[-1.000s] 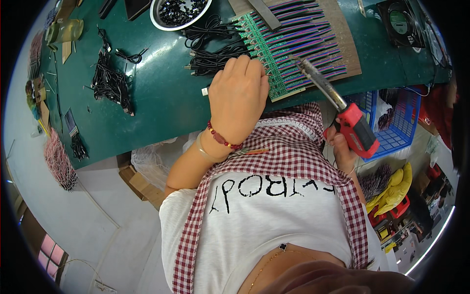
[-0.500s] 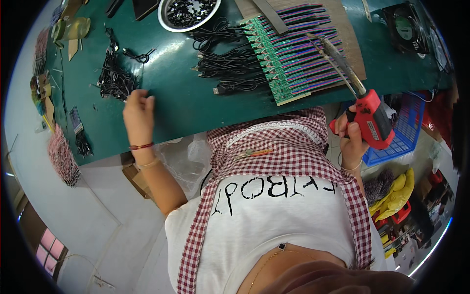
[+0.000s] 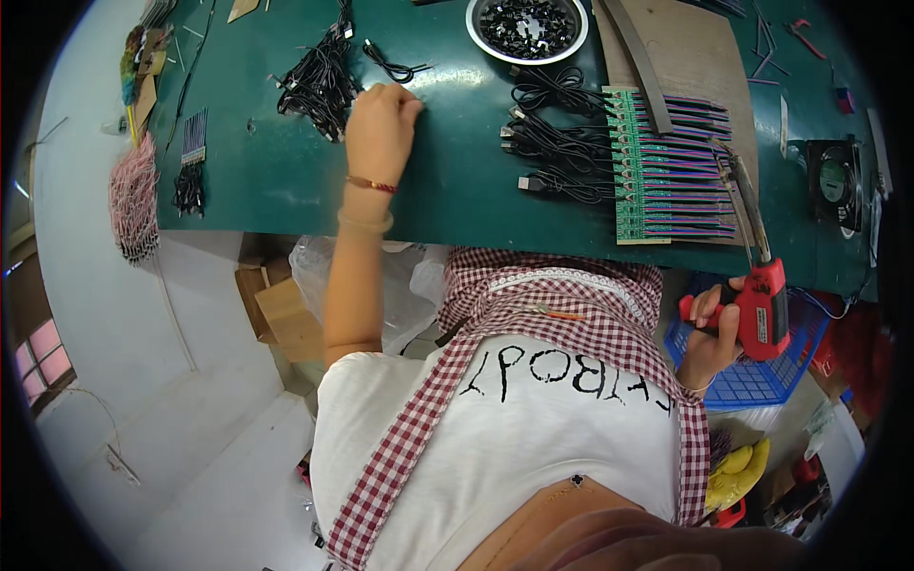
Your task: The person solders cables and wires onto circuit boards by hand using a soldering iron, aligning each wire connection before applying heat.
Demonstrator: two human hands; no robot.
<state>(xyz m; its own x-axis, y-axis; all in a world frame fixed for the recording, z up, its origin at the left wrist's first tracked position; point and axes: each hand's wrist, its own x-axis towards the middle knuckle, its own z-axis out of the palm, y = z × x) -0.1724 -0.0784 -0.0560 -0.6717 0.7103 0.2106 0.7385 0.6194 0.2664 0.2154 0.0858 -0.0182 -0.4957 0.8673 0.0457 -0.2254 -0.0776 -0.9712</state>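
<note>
My left hand (image 3: 379, 133) is at the right edge of a tangled pile of black USB cables (image 3: 312, 81), its fingers curled inward. Whatever they grip is hidden by the hand. Just beyond the fingertips lies a loose black cable end (image 3: 392, 67). At the table's front edge on the right, my right hand (image 3: 712, 338) is closed round the handle of a red and black soldering gun (image 3: 766, 309). Its long metal tip points away from me, over the ends of coloured wires (image 3: 690, 195). These wires run from a row of green circuit boards (image 3: 628, 171) with black USB cables (image 3: 562, 138) on their left.
A metal bowl of small black parts (image 3: 473, 33) stands at the back. A grey metal strip (image 3: 640, 62) lies across the boards and brown backing board (image 3: 709, 57). A black fan (image 3: 834, 186) is at far right; a blue crate (image 3: 733, 385) sits below the table edge.
The view has shifted, so the table things appear farther right. My left hand has moved farther along the cable pile, toward the loose cable end. My right hand keeps holding the soldering gun.
</note>
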